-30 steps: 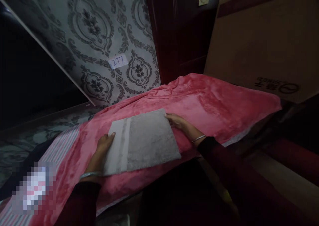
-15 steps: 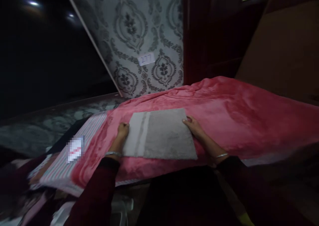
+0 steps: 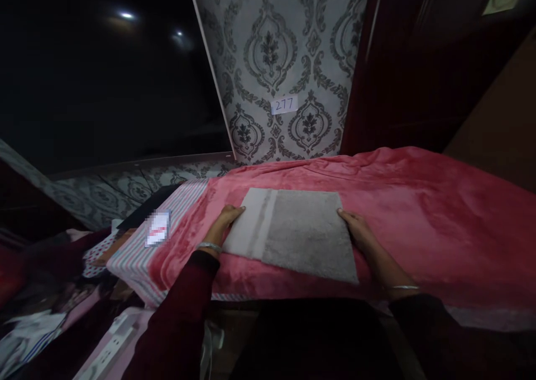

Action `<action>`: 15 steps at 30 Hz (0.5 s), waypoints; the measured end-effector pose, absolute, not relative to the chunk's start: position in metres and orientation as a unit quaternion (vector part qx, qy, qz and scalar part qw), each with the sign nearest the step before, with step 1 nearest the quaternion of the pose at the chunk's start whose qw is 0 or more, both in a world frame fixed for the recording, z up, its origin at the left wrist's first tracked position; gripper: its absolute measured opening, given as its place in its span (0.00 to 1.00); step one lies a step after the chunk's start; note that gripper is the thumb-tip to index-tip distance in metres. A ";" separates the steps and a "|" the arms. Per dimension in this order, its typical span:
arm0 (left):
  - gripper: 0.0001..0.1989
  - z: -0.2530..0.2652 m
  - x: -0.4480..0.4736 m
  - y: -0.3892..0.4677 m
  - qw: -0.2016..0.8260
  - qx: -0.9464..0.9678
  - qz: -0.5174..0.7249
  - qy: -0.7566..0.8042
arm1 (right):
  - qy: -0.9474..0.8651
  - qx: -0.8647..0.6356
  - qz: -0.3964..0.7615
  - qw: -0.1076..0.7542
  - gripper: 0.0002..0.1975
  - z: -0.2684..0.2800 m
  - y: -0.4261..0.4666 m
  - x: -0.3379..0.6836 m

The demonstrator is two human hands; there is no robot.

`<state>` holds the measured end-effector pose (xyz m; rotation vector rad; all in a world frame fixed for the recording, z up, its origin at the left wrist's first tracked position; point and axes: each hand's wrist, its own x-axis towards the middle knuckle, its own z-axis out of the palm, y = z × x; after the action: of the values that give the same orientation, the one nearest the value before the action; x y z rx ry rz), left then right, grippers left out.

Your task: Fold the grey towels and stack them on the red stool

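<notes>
A grey towel (image 3: 307,229) lies flat as a neat rectangle on a pink plush blanket (image 3: 444,240). Pale bands run across its left part. My left hand (image 3: 225,220) grips the towel's left edge near the far corner, thumb and fingers closed. At the opposite edge, my right hand (image 3: 359,230) pinches the towel between thumb and fingers, also near the far corner. The towel's near right corner extends toward me, close to the blanket's front edge.
A striped sheet (image 3: 129,251) with a pixelated white item (image 3: 158,229) on it is at left. Beyond are a large dark screen (image 3: 117,90) and patterned wall with a "277" paper (image 3: 285,105). A white power strip (image 3: 106,355) sits at lower left, near piled clothes.
The view has shifted, moving the scene to the right in the picture. Both hands keep their hold at the towel's sides; its near right corner now slants lower.
</notes>
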<state>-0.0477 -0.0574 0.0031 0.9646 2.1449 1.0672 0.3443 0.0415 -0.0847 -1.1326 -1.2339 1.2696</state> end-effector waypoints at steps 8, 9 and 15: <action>0.20 0.016 -0.040 -0.060 0.325 0.360 0.374 0.791 | -0.492 -0.450 0.575 0.474 0.24 -0.081 0.046 0.341; 0.21 0.018 -0.039 -0.059 0.330 0.357 0.368 0.792 | -0.498 -0.438 0.578 0.475 0.25 -0.081 0.047 0.341; 0.22 0.032 -0.029 -0.059 0.350 0.355 0.363 0.787 | -0.478 -0.446 0.574 0.494 0.23 -0.082 0.051 0.337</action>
<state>-0.0293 -0.0587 0.0322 0.9182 2.0393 0.9392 0.3374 0.0507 -0.0818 -1.0802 -1.1580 1.3913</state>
